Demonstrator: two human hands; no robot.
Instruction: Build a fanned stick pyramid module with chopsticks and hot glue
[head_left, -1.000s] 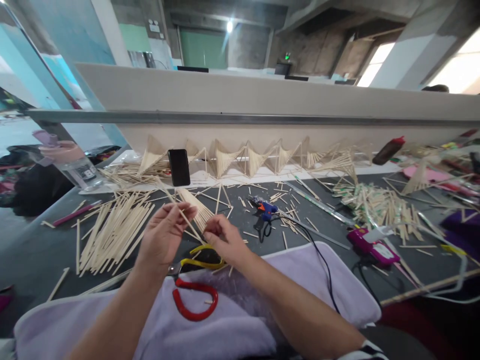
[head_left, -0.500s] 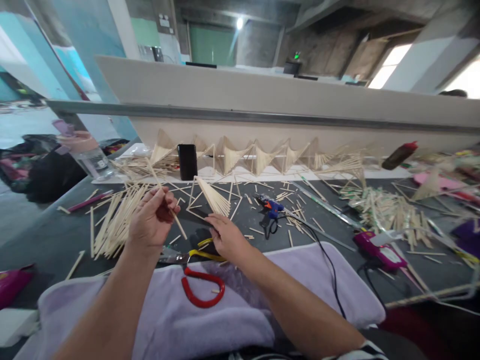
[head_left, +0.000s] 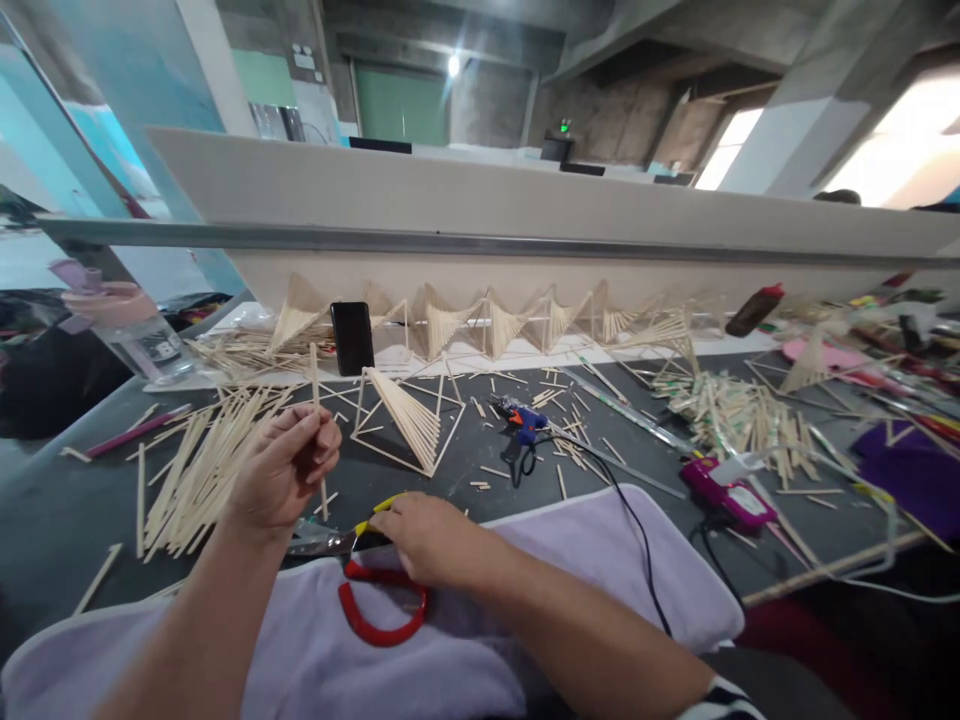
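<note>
My left hand (head_left: 279,465) pinches a thin wooden stick (head_left: 315,372), which stands nearly upright and shows above and below the fingers. My right hand (head_left: 442,540) is closed on the yellow handle of a pair of scissors (head_left: 382,634); its other handle is red and lies on the towel. The scissor blades point left, below my left hand. Just beyond my hands stands a small stick frame with a fanned, twisted row of sticks (head_left: 405,415). A heap of loose sticks (head_left: 199,470) lies left of my left hand.
A lilac towel (head_left: 600,560) covers the near edge. A blue glue gun (head_left: 529,425) with a black cord lies right of the frame. A phone (head_left: 352,338) leans upright behind it. Finished stick models (head_left: 506,325) line the partition. A bottle (head_left: 131,335) stands far left.
My right hand has left the stick frame and moved down toward me onto the scissors. The stick in my left hand has turned from slanted to nearly upright. The view has shifted slightly.
</note>
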